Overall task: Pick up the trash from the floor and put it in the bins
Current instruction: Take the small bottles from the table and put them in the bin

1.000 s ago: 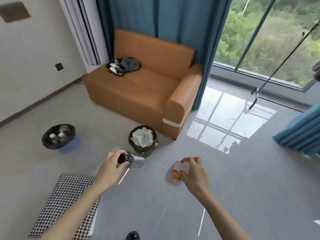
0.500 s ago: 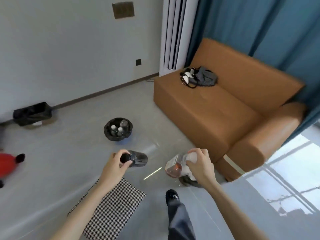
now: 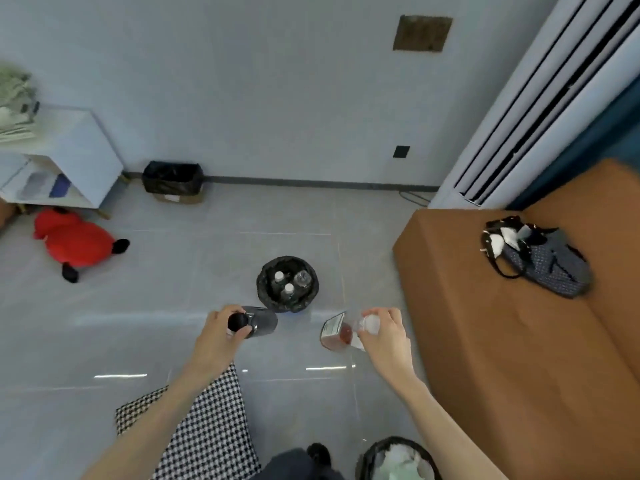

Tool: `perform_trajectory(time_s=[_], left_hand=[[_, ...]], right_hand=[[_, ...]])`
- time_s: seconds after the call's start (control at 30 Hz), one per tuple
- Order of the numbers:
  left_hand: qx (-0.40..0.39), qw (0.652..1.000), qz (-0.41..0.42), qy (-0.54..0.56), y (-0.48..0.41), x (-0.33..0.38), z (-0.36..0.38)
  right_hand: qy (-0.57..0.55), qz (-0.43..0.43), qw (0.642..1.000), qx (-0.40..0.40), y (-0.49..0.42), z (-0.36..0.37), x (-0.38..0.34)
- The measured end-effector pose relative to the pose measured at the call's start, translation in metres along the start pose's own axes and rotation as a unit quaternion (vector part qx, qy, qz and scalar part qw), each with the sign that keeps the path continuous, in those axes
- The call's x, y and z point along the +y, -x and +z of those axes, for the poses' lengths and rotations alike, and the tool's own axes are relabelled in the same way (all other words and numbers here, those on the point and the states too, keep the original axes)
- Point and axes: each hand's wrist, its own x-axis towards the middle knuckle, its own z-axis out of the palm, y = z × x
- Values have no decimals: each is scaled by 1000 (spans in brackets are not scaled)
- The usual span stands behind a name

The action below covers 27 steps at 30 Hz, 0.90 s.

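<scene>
My left hand grips a dark bottle with a black cap by its neck. In my right hand I hold a clear bottle with a white cap, a label and a little orange-brown liquid. Both bottles hang just in front of a round black-lined bin on the grey floor, which holds three clear bottles. A second round bin with crumpled paper stands at the bottom edge, by my right forearm.
An orange sofa with a dark bag fills the right side. A checked mat lies under my left arm. A black-lined box, a white shelf and a red plush toy are along the far wall.
The view has swung left from the window and sofa toward the wall. The bottle bin now lies straight ahead and closer; the paper bin has dropped to the bottom edge. Both hands keep their bottles.
</scene>
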Motion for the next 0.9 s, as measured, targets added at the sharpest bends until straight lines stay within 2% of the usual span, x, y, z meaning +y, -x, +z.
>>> perform_trajectory(time_s=[0.37,0.5,0.9], left_hand=[[11,996,-77,33,-163,-19,42],[-4,990,-133,55,-239,-34,63],[-25,979,-191,69,-402,-96,165]], right_hand=[[3,-22,994,-110,-199,59,-41],[-6,-30,990,-138,-279,104,-55],[20,-34,981,-191,-461,251,-43]])
